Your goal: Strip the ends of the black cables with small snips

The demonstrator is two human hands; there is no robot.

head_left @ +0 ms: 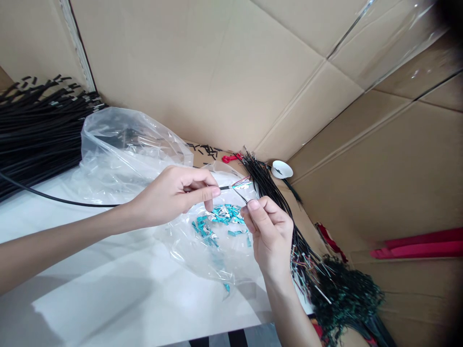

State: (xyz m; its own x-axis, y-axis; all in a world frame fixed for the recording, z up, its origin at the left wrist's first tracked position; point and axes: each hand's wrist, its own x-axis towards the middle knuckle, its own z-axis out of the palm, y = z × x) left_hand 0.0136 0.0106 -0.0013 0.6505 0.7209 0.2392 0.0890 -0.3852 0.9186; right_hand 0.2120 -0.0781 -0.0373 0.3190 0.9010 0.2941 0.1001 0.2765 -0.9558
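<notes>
Pinching the light-looking cable point(224, 188) behind its seemingly fragile wires point(240, 181), left fingers point(209, 194) hold well; right fingers point(254, 205) clasp something thin point(240, 195).

I'm scanning outward from my left hand point(183, 193) now, and I'm making out no readable lettering, number, brand or sign: none on the black cable point(224, 188) I'm pinching, none on the clear bag point(231, 264) below, none on the cardboard wall point(202, 62) beyond.

Cable pile point(39, 135) left, plastic bag point(126, 144) beside it, wire bundle point(269, 190) right
</notes>
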